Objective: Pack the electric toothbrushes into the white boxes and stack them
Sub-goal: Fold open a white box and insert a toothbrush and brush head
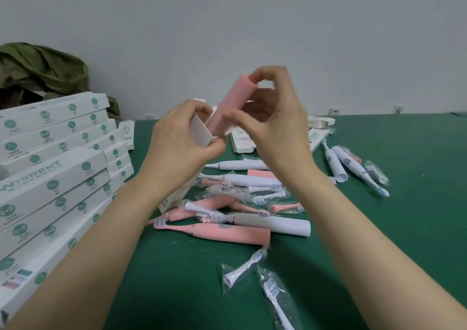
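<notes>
Bagged brush heads (274, 289) lie nearest; beyond, right hand (278, 132) pinches pink toothbrush (230, 102), long axis slanting down-left into white box (199, 132), which left hand (177, 148) grips.

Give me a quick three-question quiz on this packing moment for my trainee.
1. True or false: the pink plastic toothbrush handle in the right hand's grip is fully inside the white cardboard box held by the left hand.
2. Where is the stack of closed white boxes with green round marks? A) on the person's left B) on the person's right C) on the floor
3. What colour is the table surface?
Key: 1 false, most of it sticks out of the box's open end; 2 A; 3 green.
</notes>
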A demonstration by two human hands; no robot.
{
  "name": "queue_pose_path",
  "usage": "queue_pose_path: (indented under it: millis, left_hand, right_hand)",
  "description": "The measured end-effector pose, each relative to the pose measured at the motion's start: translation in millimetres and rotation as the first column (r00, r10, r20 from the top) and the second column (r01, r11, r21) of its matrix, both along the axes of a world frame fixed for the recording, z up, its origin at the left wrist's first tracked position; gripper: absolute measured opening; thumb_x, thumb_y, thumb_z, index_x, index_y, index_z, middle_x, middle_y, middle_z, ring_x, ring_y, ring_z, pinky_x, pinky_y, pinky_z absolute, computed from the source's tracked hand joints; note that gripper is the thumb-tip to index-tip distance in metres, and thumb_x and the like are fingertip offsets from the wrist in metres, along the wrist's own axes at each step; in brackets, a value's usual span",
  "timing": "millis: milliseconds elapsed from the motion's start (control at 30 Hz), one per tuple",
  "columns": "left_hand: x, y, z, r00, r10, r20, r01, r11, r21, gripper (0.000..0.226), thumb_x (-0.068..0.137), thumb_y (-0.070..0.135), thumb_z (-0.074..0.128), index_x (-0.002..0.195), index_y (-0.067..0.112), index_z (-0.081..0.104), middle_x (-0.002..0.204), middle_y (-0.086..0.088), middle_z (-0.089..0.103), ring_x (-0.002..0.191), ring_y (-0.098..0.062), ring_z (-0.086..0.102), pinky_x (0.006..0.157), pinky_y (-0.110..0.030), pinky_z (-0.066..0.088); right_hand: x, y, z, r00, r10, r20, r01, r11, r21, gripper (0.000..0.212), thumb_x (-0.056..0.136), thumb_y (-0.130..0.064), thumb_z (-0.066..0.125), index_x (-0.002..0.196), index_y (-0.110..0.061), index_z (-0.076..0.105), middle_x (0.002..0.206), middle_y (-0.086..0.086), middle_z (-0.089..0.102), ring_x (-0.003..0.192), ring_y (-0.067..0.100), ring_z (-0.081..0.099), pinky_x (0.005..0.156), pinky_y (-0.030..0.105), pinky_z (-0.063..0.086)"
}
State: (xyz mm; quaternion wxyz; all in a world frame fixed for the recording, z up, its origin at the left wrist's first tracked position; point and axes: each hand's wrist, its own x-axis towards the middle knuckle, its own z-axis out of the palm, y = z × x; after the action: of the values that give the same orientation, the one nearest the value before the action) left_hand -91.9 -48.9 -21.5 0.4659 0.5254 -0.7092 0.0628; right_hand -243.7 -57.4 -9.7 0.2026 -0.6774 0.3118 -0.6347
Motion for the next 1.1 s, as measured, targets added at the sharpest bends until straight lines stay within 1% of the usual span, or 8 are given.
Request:
queue_pose_path:
  millis: [100,333,433,633,833,933,1033,1100]
  left_hand:
    - [-1,2,2,1.0,-0.009,0.004,0.009,1.0,-0.008,0.04,0.073,0.029,0.069,0.109,0.014,0.061,0.1,0.008,0.06,0.084,-0.001,0.044,0.073,0.0,0.03]
    - [15,-3,3,0.997,0.074,-0.012,-0.074,0.997,0.001,0.043,0.076,0.028,0.073,0.114,0.014,0.059,0.104,0.008,0.056,0.088,-0.01,0.045,0.07,-0.015,0.027]
    - [19,-4,4,0.997,0.065,-0.029,-0.064,0.998,0.026,0.043,0.076,0.031,0.073,0.114,0.017,0.058,0.103,0.013,0.053,0.089,-0.006,0.044,0.069,-0.014,0.029]
    - [20,-4,3,0.998,0.041,-0.052,-0.038,0.998,0.057,0.037,0.076,0.03,0.073,0.107,0.019,0.057,0.1,0.01,0.057,0.087,-0.009,0.048,0.068,0.001,0.031]
    - [19,-4,1,0.999,0.021,-0.028,-0.018,0.997,0.073,0.037,0.075,0.03,0.073,0.106,0.021,0.055,0.101,0.012,0.055,0.087,-0.008,0.046,0.069,0.001,0.031]
    - [20,-5,1,0.999,0.013,-0.038,-0.01,0.997,0.074,0.036,0.073,0.033,0.072,0.103,0.023,0.055,0.099,0.013,0.057,0.085,-0.006,0.045,0.068,0.001,0.031]
    - [19,-5,1,0.999,0.009,-0.037,-0.006,0.997,0.083,0.035,0.072,0.032,0.073,0.101,0.027,0.055,0.097,0.016,0.055,0.084,-0.006,0.045,0.068,0.001,0.031]
    - [17,-5,-1,1.0,0.005,-0.026,-0.002,0.996,0.085,0.035,0.072,0.03,0.074,0.102,0.028,0.055,0.095,0.019,0.053,0.084,-0.005,0.045,0.068,0.002,0.031]
  right_hand:
    - [11,0,-9,0.961,-0.073,-0.268,0.05,0.995,-0.091,0.01,0.081,-0.011,0.073,0.09,-0.011,0.069,0.101,0.004,0.066,0.086,0.009,0.058,0.084,0.012,0.043]
    - [5,-35,-31,0.964,-0.175,-0.201,0.221,0.946,0.237,0.016,0.09,-0.014,0.056,0.08,-0.007,0.066,0.08,0.006,0.069,0.072,0.015,0.057,0.069,0.028,0.043]
    - [13,-55,-63,0.728,0.051,-0.684,0.254,0.907,0.337,0.016,0.09,-0.006,0.055,0.096,-0.006,0.07,0.1,0.008,0.071,0.085,0.015,0.058,0.075,0.018,0.041]
    - [29,-70,-76,0.347,0.156,-0.925,0.239,0.939,0.248,0.021,0.093,-0.027,0.058,0.107,-0.014,0.067,0.105,0.006,0.067,0.098,0.024,0.06,0.086,0.037,0.051]
    - [24,-60,-69,0.345,0.133,-0.929,0.293,0.925,0.242,0.023,0.094,-0.024,0.05,0.11,-0.008,0.056,0.109,0.01,0.062,0.097,0.029,0.057,0.083,0.039,0.049]
    - [10,-54,-44,0.649,-0.005,-0.761,0.319,0.909,0.267,0.015,0.094,-0.016,0.047,0.107,-0.012,0.054,0.101,0.011,0.065,0.079,0.022,0.057,0.068,0.03,0.047]
    - [-8,-39,-10,0.995,-0.09,-0.045,0.1,0.897,0.43,0.006,0.091,-0.015,0.054,0.093,-0.01,0.058,0.076,0.005,0.064,0.053,0.01,0.056,0.054,0.024,0.049]
    - [-15,-23,13,0.844,0.126,0.522,-0.389,0.813,0.433,0.011,0.088,-0.003,0.047,0.084,-0.006,0.057,0.059,0.0,0.056,0.045,0.009,0.047,0.045,0.019,0.043]
